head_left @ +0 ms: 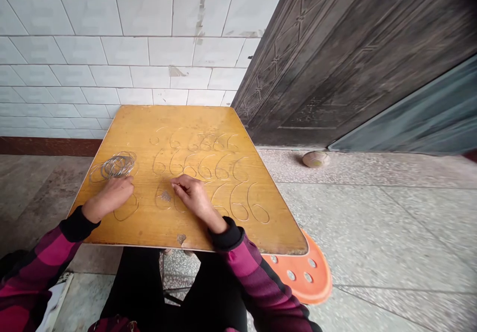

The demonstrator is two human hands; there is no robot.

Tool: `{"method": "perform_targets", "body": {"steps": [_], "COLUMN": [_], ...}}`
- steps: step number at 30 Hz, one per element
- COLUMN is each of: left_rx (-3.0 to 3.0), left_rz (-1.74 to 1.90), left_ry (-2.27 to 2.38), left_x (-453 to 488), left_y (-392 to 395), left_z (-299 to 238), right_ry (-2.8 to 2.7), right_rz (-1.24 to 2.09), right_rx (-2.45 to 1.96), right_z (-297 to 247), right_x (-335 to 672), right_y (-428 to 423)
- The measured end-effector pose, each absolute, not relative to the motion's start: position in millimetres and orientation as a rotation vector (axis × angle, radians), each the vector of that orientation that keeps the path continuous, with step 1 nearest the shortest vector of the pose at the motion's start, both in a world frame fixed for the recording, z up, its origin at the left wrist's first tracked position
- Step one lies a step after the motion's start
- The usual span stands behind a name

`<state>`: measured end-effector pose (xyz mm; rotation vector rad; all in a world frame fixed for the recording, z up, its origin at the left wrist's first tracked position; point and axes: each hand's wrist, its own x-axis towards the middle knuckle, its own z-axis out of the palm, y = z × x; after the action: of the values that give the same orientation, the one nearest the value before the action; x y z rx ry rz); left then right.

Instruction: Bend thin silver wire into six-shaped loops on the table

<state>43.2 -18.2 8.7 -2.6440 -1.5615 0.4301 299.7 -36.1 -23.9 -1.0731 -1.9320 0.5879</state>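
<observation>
– On the wooden surface (pixel 149 233), where's the wire?
– Coil (pixel 117 165) sits at the left side, loose strands fanning off it. Rows of wire 6-shapes (pixel 239 204) laid out from the middle to the right.
– Left hand (pixel 116 193)?
– At the coil's near edge, fingers curled down. Can't tell if it grips a strand. Curved wire piece (pixel 126 219) shows just below it.
– Right hand (pixel 191 193)?
– Over the nearest row, thumb and index drawn together. Can't confirm wire between them. It covers part of some shapes.
– Surroundings?
– Orange stool (pixel 319 278) partly under the near right corner. White tiled wall (pixel 112 16) behind, dark carved door (pixel 316 68) to the right, rounded stone-like object (pixel 316 159) on the floor by it.
</observation>
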Motion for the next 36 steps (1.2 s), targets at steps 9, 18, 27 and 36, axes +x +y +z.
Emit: {"method": "perform_targets", "body": {"steps": [9,18,27,36], "left_rx": [-2.738,-3.074,-2.817,-2.83], "left_rz": [0.288,-0.781,-2.1,-2.707], "left_ry": [-1.501,-1.482,-1.884,-2.185], "left_x": [35.9,55.8,101.7,117.4], "left_y": [-9.7,0.2,10.5,5.8], "left_z": [30.4,51.4,21.8,2.8], "right_ry": [-1.923,-1.529,-1.165,-1.025], "right_rz": [0.626,1.104,1.587,1.601], "right_rx": [-1.077,-1.004,-0.72,-0.634], "right_z": [-26.2,-43.6,-26.1,-27.8], "right_x": [299.7,297.1,297.8,294.0], "right_y": [-33.8,-23.0,-28.0,-26.8]}}
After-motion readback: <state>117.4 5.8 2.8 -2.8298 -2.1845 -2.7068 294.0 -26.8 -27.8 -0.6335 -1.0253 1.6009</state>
